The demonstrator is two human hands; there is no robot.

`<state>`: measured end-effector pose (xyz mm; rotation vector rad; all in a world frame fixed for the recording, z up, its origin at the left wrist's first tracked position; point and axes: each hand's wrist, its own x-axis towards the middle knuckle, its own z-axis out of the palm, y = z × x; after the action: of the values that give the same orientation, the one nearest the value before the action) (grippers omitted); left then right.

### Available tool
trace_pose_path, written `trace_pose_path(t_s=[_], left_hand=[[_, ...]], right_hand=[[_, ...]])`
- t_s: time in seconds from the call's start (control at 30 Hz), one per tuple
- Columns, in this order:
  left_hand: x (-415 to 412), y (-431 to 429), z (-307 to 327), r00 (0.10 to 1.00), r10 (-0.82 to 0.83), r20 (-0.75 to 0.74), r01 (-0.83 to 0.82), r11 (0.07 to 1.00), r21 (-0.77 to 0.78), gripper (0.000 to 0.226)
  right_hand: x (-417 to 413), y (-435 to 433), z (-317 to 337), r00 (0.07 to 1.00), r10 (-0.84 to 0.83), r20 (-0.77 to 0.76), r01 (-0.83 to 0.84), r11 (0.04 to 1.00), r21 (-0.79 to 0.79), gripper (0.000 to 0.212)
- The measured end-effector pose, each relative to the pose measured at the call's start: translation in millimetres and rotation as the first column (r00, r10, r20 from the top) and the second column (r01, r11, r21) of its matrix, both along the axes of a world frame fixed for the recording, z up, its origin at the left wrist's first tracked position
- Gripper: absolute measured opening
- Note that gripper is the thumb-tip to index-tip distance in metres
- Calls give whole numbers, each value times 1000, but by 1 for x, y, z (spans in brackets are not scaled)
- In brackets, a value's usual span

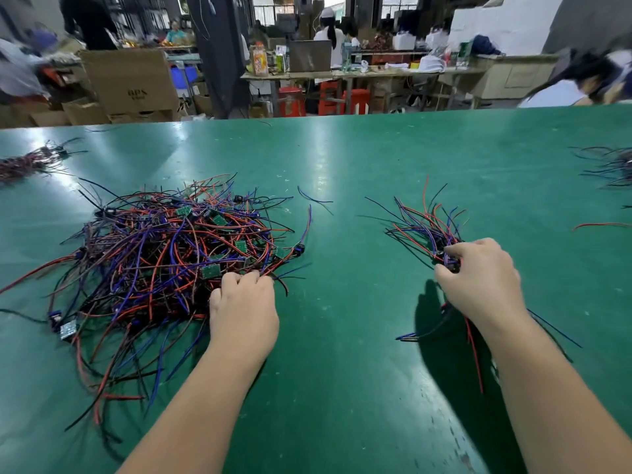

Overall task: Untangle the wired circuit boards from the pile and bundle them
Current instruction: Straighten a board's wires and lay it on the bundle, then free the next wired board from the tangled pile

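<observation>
Nearest are two bare forearms reaching over the green table (342, 336). The left hand (243, 311) has its fingers curled down into the near right edge of the one big pile of wired circuit boards (160, 261), pinching at wires there. The right hand (480, 285) is closed round one bundle (429, 225), gripping it where the boards meet. The bundle's red, blue and black wires fan away beyond the fingers, and a few tails trail back under the wrist. The pile lies left of centre, well apart from the bundle, and at least six small green boards show among its tangled wires. Beyond, one loose blue wire (314, 199) lies between pile and bundle, and one loose red wire (602, 225) lies toward the right edge. Farther back are two smaller heaps, the left heap (29, 162) and the right heap (610, 165). Past the table stands one large cardboard box (130, 80).
</observation>
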<state>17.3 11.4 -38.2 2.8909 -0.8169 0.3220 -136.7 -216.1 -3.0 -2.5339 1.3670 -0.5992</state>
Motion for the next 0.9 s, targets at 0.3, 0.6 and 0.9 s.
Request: trace_pose_path(t_s=[0.3, 0.6, 0.9], left_hand=[[-1, -1, 19, 1000, 19, -15, -23, 958, -287, 24], [-29, -15, 35, 750, -578, -321, -196, 270, -943, 20], [-51, -17, 37, 501, -753, -426, -171, 396, -902, 19]], right_hand=[[8, 26, -2, 968, 207, 139, -212, 977, 25, 24], [17, 48, 1, 803, 177, 569, -584, 424, 692, 12], [15, 51, 16, 510, -185, 840, -846, 72, 529, 26]])
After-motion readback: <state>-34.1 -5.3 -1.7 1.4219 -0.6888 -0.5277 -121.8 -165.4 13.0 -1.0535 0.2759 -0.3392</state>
